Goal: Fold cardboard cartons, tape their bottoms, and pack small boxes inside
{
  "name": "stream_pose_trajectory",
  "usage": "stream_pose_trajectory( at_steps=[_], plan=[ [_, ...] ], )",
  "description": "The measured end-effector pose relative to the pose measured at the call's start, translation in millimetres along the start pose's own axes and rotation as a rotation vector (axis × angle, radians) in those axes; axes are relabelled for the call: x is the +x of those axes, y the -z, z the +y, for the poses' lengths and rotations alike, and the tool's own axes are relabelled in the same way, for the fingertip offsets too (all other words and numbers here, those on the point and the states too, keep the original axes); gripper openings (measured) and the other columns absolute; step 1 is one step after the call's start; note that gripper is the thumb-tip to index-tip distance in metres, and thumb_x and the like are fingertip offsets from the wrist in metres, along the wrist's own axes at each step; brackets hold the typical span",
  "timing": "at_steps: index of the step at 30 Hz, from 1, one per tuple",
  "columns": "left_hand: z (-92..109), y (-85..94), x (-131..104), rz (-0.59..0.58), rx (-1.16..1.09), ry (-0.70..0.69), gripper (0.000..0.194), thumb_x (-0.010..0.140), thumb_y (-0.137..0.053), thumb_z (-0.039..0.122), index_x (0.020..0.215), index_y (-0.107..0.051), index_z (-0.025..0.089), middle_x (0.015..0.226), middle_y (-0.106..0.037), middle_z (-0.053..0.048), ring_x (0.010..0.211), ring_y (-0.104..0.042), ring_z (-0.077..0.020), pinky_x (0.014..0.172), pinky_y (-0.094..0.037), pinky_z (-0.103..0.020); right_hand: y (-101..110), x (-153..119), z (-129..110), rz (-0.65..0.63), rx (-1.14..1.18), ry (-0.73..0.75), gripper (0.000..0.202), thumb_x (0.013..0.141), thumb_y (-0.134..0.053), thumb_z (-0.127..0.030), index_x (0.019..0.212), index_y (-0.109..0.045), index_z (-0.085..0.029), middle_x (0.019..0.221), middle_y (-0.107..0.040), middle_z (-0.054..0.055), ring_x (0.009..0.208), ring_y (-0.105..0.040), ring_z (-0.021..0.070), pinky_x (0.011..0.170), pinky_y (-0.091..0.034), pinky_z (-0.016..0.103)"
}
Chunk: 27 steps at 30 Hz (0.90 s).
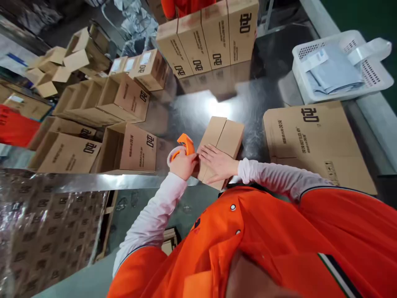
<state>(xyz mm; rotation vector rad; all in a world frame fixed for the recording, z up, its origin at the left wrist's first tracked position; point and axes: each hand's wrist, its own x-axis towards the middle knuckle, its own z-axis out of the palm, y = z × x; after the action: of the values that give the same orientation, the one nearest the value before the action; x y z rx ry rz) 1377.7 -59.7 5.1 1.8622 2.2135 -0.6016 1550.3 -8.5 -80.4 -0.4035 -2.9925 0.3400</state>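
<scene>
In front of me a closed cardboard box (231, 134) lies on the shiny metal table, the seam between its flaps facing up. My right hand (217, 163) rests flat on that box with its fingers stretched out. An orange tape dispenser (186, 142) with a roll of pale tape is gripped in my left hand (182, 164), close against the left edge of the box. The fingertips of both hands nearly meet there. Whether tape is stuck to the box cannot be made out.
Open cardboard boxes (139, 149) stand on the left. Several closed boxes (214, 39) line the far side, with a person's orange sleeve (169, 8) behind. Flat cartons (319, 140) lie on the right, below a white basket (380, 78) holding grey-blue bags. Wrapped stock (46, 231) stands lower left.
</scene>
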Motion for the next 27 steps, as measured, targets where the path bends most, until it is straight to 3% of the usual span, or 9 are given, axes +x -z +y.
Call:
stream_pose_trajectory(
  at_steps=[3, 6, 13, 17, 21, 24, 27],
  plan=[
    [-4, 0.0, -4, -0.030, 0.048, -0.016, 0.045, 0.105, -0.048, 0.038, 0.140, -0.074, 0.029, 0.132, -0.061, -0.018, 0.109, -0.069, -0.0322, 0.094, -0.054, -0.040, -2, -3, -17, 0.025, 0.022, -0.045, 0.128, 0.076, -0.068, -0.085, 0.162, -0.043, 0.006, 0.171, -0.026, 0.032, 0.164, -0.017, 0.0496, 0.135, -0.007, 0.065],
    [-8, -3.0, -3, -0.041, 0.084, -0.039, 0.045, 0.106, -0.047, 0.040, 0.141, -0.074, 0.030, 0.128, -0.061, -0.017, 0.109, -0.069, -0.0324, 0.092, -0.054, -0.039, -8, -1, -27, 0.026, 0.069, -0.099, 0.128, 0.068, -0.078, -0.075, 0.161, -0.045, 0.006, 0.171, -0.027, 0.033, 0.163, -0.016, 0.0520, 0.135, -0.007, 0.066],
    [-21, -10.9, 2, -0.031, 0.109, -0.106, 0.048, 0.105, -0.047, 0.040, 0.145, -0.071, 0.031, 0.128, -0.062, -0.018, 0.105, -0.068, -0.0335, 0.087, -0.054, -0.041, -13, 0, -23, 0.057, 0.139, -0.134, 0.119, 0.074, -0.075, -0.069, 0.160, -0.044, 0.009, 0.170, -0.028, 0.034, 0.163, -0.016, 0.0502, 0.134, -0.006, 0.065],
    [-23, -11.2, 4, -0.058, 0.114, -0.066, 0.051, 0.105, -0.045, 0.041, 0.148, -0.069, 0.033, 0.127, -0.064, -0.019, 0.099, -0.069, -0.0334, 0.085, -0.054, -0.042, -14, 0, -21, 0.072, 0.151, -0.106, 0.114, 0.076, -0.073, -0.066, 0.158, -0.046, 0.009, 0.169, -0.031, 0.035, 0.163, -0.018, 0.0509, 0.133, -0.008, 0.069],
    [-18, -9.0, 6, -0.090, 0.126, -0.030, 0.051, 0.102, -0.047, 0.038, 0.148, -0.070, 0.033, 0.126, -0.067, -0.018, 0.102, -0.071, -0.0335, 0.086, -0.054, -0.041, -16, -1, -15, 0.043, 0.125, -0.082, 0.113, 0.084, -0.067, -0.070, 0.160, -0.044, 0.010, 0.169, -0.029, 0.035, 0.162, -0.022, 0.0497, 0.134, -0.013, 0.065],
    [-19, 9.3, 11, -0.160, 0.108, -0.034, 0.050, 0.100, -0.052, 0.030, 0.146, -0.072, 0.030, 0.128, -0.070, -0.017, 0.112, -0.071, -0.0335, 0.094, -0.054, -0.039, -14, -2, 1, -0.014, 0.087, 0.044, 0.118, 0.086, -0.060, -0.081, 0.161, -0.043, 0.009, 0.171, -0.026, 0.033, 0.163, -0.023, 0.0473, 0.135, -0.018, 0.060],
    [-21, 52.3, 24, -0.163, 0.074, 0.020, 0.051, 0.099, -0.061, 0.034, 0.149, -0.068, 0.026, 0.125, -0.073, -0.016, 0.113, -0.071, -0.0321, 0.098, -0.054, -0.037, -11, 1, 21, -0.070, 0.059, 0.245, 0.124, 0.082, -0.062, -0.083, 0.162, -0.041, 0.010, 0.171, -0.024, 0.034, 0.163, -0.023, 0.0455, 0.135, -0.020, 0.056]
  ],
)
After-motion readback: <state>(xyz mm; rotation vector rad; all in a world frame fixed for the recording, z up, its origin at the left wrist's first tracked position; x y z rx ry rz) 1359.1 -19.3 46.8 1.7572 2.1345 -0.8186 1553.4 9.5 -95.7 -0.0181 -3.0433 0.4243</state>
